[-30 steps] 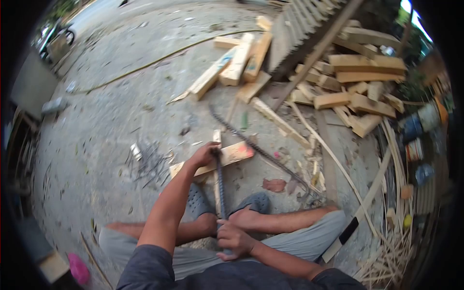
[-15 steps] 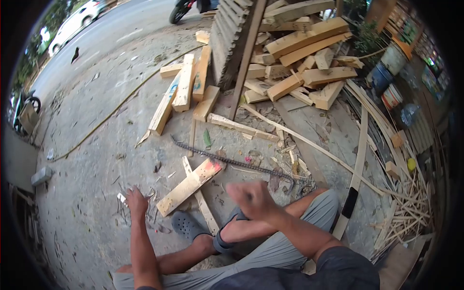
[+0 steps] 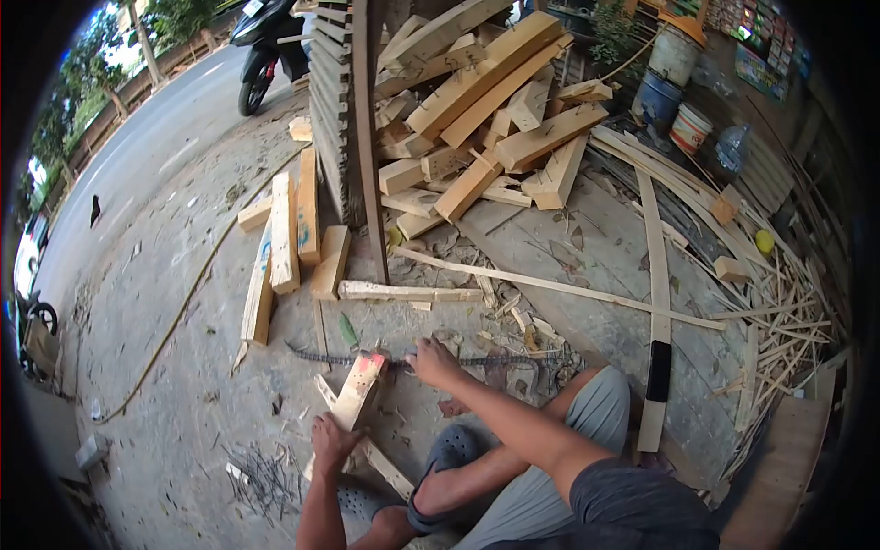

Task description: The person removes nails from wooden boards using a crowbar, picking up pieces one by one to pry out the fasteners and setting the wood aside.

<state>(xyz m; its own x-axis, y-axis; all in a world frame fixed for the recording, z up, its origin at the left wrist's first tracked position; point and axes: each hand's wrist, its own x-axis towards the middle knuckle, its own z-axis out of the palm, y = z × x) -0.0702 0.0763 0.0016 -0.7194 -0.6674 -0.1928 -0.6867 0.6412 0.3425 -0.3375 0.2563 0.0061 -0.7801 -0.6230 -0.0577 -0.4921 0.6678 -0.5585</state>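
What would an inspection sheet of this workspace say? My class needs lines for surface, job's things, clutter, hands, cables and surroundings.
Surface: grey ground, littered with chips and leaves.
Job's things: block lies across a stick; ribbed bar lies beyond it.
Clutter: thin dark nails or wires at left; heaped strips at right.
Hands: left hand grips the block; right hand is at the bar, grip unclear.
Cables: nothing seen for certain; a long yellowish line, hose or pole, crosses the ground.
Surroundings: timber pile, buckets, motorbike, road.
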